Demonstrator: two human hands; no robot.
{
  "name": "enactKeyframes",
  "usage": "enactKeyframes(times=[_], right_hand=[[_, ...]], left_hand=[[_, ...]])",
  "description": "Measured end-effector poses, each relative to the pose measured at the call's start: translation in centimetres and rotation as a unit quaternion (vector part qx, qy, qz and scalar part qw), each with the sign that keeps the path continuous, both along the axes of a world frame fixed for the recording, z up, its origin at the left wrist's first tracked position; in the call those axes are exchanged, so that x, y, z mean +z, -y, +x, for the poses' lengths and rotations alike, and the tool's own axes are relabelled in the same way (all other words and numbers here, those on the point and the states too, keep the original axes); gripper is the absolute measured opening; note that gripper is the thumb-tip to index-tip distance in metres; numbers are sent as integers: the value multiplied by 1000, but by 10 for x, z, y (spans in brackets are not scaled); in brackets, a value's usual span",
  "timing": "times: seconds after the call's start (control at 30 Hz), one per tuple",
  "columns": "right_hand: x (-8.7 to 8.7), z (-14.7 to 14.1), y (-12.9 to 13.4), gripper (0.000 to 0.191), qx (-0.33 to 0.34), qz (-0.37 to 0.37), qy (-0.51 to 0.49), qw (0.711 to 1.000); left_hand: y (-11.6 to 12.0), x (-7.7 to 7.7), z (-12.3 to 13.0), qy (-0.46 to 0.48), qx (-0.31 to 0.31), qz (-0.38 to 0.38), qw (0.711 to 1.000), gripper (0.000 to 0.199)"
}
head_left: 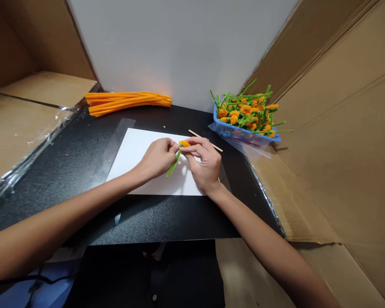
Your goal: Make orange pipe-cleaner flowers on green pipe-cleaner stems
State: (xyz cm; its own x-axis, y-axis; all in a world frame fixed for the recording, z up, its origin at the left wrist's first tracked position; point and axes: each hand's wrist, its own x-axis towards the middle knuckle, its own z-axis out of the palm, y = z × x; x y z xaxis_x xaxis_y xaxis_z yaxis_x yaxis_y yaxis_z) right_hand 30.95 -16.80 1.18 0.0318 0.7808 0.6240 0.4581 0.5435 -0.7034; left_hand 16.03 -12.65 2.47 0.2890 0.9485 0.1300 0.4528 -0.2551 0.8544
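Observation:
Over a white sheet of paper [141, 149], I hold a small pipe-cleaner flower [184, 143] between both hands. Its head is a fuzzy orange curl, and a green stem [173, 165] slants down toward me. My left hand [160, 157] pinches it at the base of the head, where the stem joins. The fingers of my right hand [204, 162] are closed on the orange head from the right side. Just behind my right hand, a thin wooden stick [216, 148] lies at a slant, partly hidden by the fingers.
A bundle of orange pipe cleaners [128, 102] lies at the back left of the black table [70, 158]. At the back right stands a blue basket [247, 133] heaped with orange flowers on green stems. Cardboard walls [346, 128] flank the table, and a white panel [186, 51] rises behind.

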Motion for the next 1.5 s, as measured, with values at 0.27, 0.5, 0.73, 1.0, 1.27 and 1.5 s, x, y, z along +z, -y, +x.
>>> enactKeyframes(times=[0.27, 0.5, 0.73, 1.0, 1.27, 1.5], right_hand=[[-1, 1, 1, 9, 26, -42, -54, 997], [-6, 6, -12, 14, 99, -133, -236, 958], [-8, 9, -17, 20, 134, -177, -274, 936], [-7, 12, -19, 25, 107, -195, -231, 947], [-1, 12, -14, 26, 57, -165, -193, 965], [8, 19, -13, 7, 51, -92, -30, 994]], left_hand=[[12, -7, 4, -39, 56, 115, 991, 15], [6, -15, 2, 54, 52, 171, 982, 4], [6, -14, 4, 124, 27, 92, 988, 16], [-1, -18, 2, 189, 17, 33, 981, 24], [2, -20, 7, 370, -27, -97, 924, 32], [1, -22, 8, 424, -6, -166, 890, 21]])
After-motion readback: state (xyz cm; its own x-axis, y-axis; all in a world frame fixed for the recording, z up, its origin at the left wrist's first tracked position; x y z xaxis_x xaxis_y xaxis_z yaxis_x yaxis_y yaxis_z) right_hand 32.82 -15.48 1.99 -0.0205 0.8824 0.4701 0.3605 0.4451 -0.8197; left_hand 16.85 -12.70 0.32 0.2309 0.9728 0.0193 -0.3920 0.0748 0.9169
